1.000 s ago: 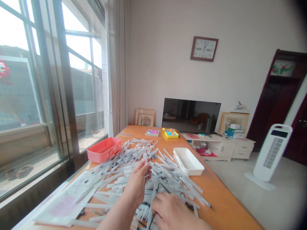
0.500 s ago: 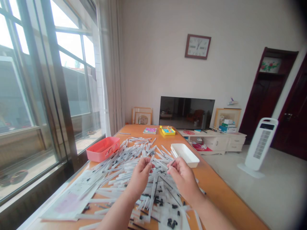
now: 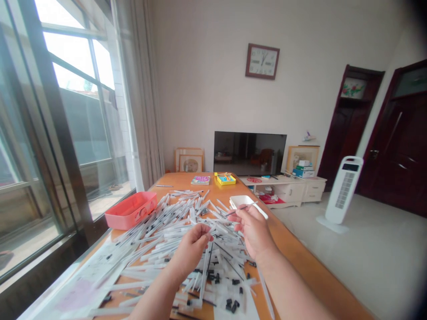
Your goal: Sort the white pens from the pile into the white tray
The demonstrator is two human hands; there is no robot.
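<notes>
Nearest the camera, small black pen parts (image 3: 231, 306) lie loose at the near end of a heap of slim white pen barrels (image 3: 167, 235) that spreads across the orange wooden tabletop (image 3: 300, 266), with a printed paper sheet (image 3: 78, 284) under its near left corner. The left hand (image 3: 191, 249) sits low over the heap, its grip a narrow pinch at the top of what looks like one upright pen barrel (image 3: 204, 271), though the fingers hide the exact hold. The right hand (image 3: 253, 233) is raised a little higher and further right, its grip a narrow pinch on a thin black pen refill (image 3: 242, 210) held near one end, a hold that seems to suit so slender a piece, leaving its length free. Just beyond the right hand and partly hidden by it, a white plastic tray (image 3: 240, 201) lies near the tabletop's right edge; a pink plastic tray (image 3: 130, 210) sits by the left edge beside the heap, so both seem placed within easy reach. Toward the far edge are a picture book (image 3: 200, 180) and a yellow box (image 3: 225, 179). Past the tabletop stand a television (image 3: 250, 153), a white cabinet (image 3: 273, 191) and, on the floor, a white tower fan or heater (image 3: 342, 189).
</notes>
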